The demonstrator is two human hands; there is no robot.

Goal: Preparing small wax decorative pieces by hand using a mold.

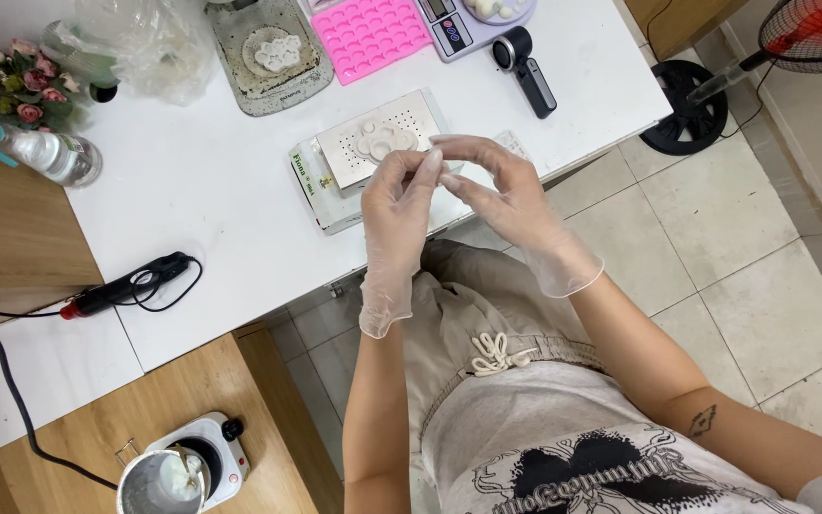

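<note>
Left hand (394,214) and right hand (506,195), both in clear gloves, fingertips pinched together on something too small to identify, at the near edge of the white table (211,200). Just beyond them: white paw-shaped piece (382,139), pale and matte, lying on a perforated metal plate (378,143). Farther back from the plate: pink silicone mould (370,35).

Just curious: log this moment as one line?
left hand: gloved, fingertips meeting right hand | held item: too small to tell | below: perforated tray with white paw shape

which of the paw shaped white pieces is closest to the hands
The paw piece on the perforated metal plate, just beyond the fingertips; the other paw piece lies farther back on the grey tray.
</note>
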